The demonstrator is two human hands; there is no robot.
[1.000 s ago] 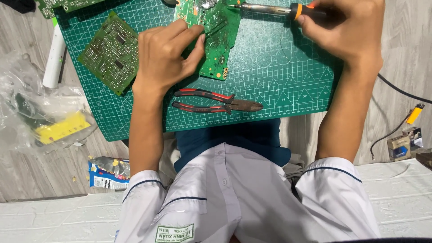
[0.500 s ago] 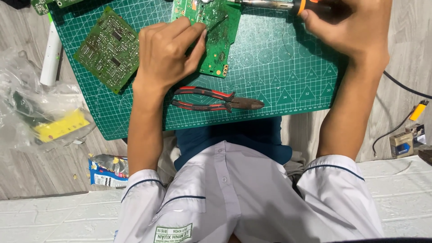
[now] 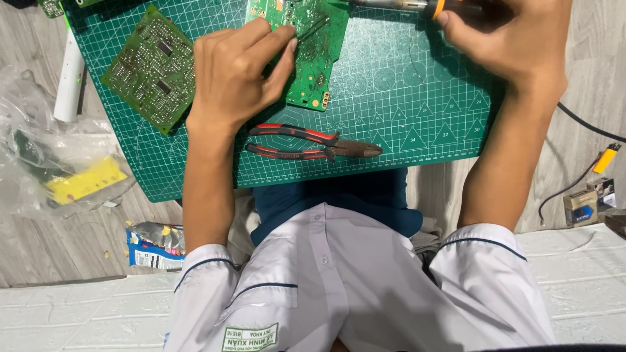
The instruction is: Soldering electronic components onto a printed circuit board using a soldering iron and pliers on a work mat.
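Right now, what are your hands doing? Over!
Left hand fingers pinch thin solder wire over green circuit board. Right hand grips soldering iron. Red-handled pliers lie nearby.

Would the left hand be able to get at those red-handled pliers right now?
Probably yes: the pliers lie uncovered on the green mat, just beside the left hand, which rests on the circuit board.
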